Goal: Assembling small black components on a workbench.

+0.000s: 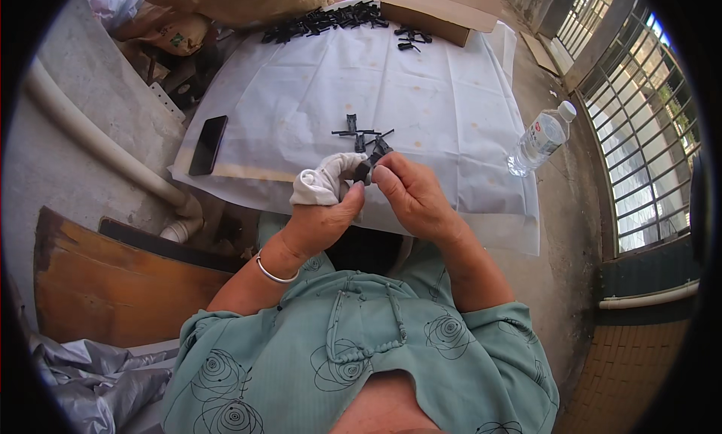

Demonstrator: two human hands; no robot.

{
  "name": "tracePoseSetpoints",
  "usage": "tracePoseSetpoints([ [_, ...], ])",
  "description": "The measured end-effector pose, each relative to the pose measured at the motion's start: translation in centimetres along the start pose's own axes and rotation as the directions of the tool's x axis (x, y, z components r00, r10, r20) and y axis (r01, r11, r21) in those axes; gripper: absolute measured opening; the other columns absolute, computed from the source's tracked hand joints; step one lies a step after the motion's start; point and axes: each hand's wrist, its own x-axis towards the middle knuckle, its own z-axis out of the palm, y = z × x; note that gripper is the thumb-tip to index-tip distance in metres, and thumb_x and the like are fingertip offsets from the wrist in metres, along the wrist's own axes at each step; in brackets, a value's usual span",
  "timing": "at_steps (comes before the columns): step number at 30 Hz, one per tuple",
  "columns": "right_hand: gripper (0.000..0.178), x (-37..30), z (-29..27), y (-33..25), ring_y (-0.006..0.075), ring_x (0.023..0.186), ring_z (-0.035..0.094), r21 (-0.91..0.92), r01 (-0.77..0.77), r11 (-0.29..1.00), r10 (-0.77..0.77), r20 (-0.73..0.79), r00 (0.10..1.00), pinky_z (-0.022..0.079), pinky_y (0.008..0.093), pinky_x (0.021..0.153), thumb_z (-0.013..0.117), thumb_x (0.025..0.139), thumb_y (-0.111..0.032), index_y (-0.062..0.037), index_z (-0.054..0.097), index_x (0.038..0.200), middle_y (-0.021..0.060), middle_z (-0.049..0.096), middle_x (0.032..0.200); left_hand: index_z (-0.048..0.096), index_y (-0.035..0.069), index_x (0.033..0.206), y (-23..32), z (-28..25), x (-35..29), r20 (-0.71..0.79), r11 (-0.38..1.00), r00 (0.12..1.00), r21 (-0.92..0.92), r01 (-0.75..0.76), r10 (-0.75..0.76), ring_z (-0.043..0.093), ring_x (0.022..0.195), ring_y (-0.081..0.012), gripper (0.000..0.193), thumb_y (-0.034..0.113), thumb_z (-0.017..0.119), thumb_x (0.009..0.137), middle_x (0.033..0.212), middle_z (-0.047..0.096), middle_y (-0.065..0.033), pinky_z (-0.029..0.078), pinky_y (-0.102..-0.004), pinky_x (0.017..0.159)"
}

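Note:
My left hand (320,222) is closed on a small black plastic part (362,171), its bare thumb pressed against the near side. White cloth (320,186), which looks like a partial glove, covers its other fingers. From the right, my right hand (415,197) pinches the same part, its fingers curled and partly hidden. Another black piece (382,145) juts up just beyond the fingertips; whether it belongs to the held part I cannot tell. Further black parts with thin arms, such as an upright one (351,122), lie on the white-covered table (278,95) just past my hands.
A pile of black parts (323,23) lies at the table's far edge, with a smaller cluster (414,37) beside an open cardboard box (429,14). A dark phone (208,145) rests at the left, and a clear plastic bottle (535,144) stands near the right edge.

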Motion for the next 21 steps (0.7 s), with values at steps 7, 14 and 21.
tracePoseSetpoints([
  [7,0.02,-1.0,0.6,1.4,0.0068,0.068,0.048,-0.055,-0.11,0.992,0.118,0.172,0.978,0.042,0.0255,0.062,0.048,0.092,-0.015,0.0013,0.057,0.084,-0.0001,0.059,0.075,0.056,-0.002,0.106,-0.8,0.6,-0.5,-0.072,0.891,0.957,0.391,-0.232,0.281,0.06,0.074,-0.0148,0.028,0.002,0.059,0.079,0.09,0.061,-0.0091,0.049,-0.0271,0.067],
  [14,0.023,-1.8,2.9,5.1,0.0049,0.073,0.047,0.192,-0.281,0.94,0.259,0.13,0.957,0.043,0.0222,0.067,0.046,0.094,-0.016,0.0022,0.059,0.086,-0.0029,0.057,0.077,0.055,-0.003,0.104,-2.3,0.4,-0.7,0.068,0.58,0.866,0.716,-0.388,0.496,0.06,0.079,-0.0234,0.027,0.0,0.057,0.078,0.091,0.06,-0.0129,0.049,-0.03,0.072],
  [21,0.018,-1.6,0.9,2.8,0.0064,0.065,0.047,0.076,-0.149,0.986,0.142,0.085,0.986,0.042,0.0244,0.062,0.051,0.09,-0.015,0.0006,0.059,0.086,0.0004,0.055,0.069,0.045,-0.001,0.114,-3.3,-0.5,0.0,-0.03,0.939,0.952,0.182,-0.293,0.303,0.053,0.074,-0.0114,0.032,0.004,0.056,0.085,0.089,0.055,-0.0038,0.047,-0.025,0.066],
])
